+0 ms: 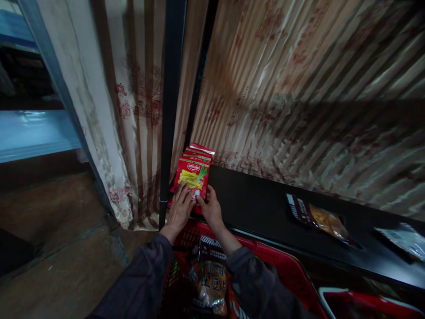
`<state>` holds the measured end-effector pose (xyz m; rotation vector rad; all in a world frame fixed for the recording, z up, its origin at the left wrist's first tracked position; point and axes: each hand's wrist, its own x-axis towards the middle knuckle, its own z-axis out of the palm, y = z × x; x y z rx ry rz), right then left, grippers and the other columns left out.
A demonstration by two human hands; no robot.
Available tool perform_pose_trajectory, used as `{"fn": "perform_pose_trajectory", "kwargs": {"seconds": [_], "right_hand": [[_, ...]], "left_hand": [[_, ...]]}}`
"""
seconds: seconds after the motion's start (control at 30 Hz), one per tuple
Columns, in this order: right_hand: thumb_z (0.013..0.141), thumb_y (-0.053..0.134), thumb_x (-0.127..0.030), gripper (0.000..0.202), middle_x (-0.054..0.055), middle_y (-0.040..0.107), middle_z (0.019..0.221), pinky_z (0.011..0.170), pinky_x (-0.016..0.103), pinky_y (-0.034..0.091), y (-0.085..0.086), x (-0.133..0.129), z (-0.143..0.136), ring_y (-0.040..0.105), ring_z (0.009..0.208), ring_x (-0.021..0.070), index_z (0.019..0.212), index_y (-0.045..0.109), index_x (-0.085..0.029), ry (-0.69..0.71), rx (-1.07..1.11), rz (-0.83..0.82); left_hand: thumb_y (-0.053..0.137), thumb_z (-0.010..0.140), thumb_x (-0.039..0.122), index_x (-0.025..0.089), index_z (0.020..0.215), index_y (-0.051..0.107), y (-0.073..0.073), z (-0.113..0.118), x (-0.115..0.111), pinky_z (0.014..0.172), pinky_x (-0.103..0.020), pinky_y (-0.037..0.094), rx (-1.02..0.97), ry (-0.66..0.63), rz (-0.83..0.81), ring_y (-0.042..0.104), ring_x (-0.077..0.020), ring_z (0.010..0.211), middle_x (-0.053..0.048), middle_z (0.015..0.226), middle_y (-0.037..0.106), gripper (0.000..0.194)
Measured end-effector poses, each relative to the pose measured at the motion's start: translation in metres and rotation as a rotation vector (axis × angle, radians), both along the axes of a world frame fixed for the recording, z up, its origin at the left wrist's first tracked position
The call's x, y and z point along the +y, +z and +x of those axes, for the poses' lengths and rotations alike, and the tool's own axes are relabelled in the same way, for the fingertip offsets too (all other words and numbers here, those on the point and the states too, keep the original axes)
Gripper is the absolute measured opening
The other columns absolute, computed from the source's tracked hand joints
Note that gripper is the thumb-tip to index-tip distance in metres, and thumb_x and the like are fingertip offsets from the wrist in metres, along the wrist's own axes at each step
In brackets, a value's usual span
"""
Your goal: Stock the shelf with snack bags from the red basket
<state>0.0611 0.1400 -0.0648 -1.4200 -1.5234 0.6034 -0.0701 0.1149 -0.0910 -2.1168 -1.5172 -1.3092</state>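
A stack of flat red snack packets (193, 176), printed with yellow strips and green stalks, lies at the left end of a black shelf. My left hand (181, 206) rests on the front of the top packet, fingers stretched out and slightly apart. At the stack's lower right corner is my right hand (211, 208), its thumb on the top packet and its fingers bent along the right edge. How far these fingers reach under the packets is hidden.
A red basket (282, 252) below the shelf holds bagged snacks (212, 283). Farther right, a brown snack bag (320, 219) and a silvery bag (403, 239) lie on the black shelf (252, 195). Patterned curtains (282, 88) hang behind; a dark post (172, 97) stands beside the stack.
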Motion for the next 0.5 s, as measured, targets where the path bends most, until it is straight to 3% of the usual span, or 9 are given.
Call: {"fn": "perform_pose_trajectory", "kwargs": {"seconds": [0.27,0.5], "right_hand": [[0.074,0.058,-0.042,0.056,0.007,0.067,0.098,0.080,0.038,0.050,-0.001,0.001,-0.002,0.064,0.086,0.0217,0.125,0.047,-0.020,-0.010,0.023,0.022],[0.072,0.057,-0.051,0.044,0.007,0.061,0.094,0.079,0.036,0.047,-0.002,0.012,-0.005,0.058,0.082,0.0216,0.101,0.063,-0.018,-0.106,-0.035,-0.015]], "left_hand": [[0.043,0.092,0.023,0.017,0.119,0.058,0.015,-0.014,0.005,0.106,-0.042,0.041,-0.030,-0.156,-0.041,0.025,-0.0213,0.139,-0.010,0.132,0.055,0.032],[0.045,0.091,0.024,0.018,0.127,0.052,0.009,-0.011,0.003,0.109,-0.049,0.035,0.004,0.030,-0.015,0.018,-0.0256,0.141,-0.013,0.142,0.043,0.037]]}}
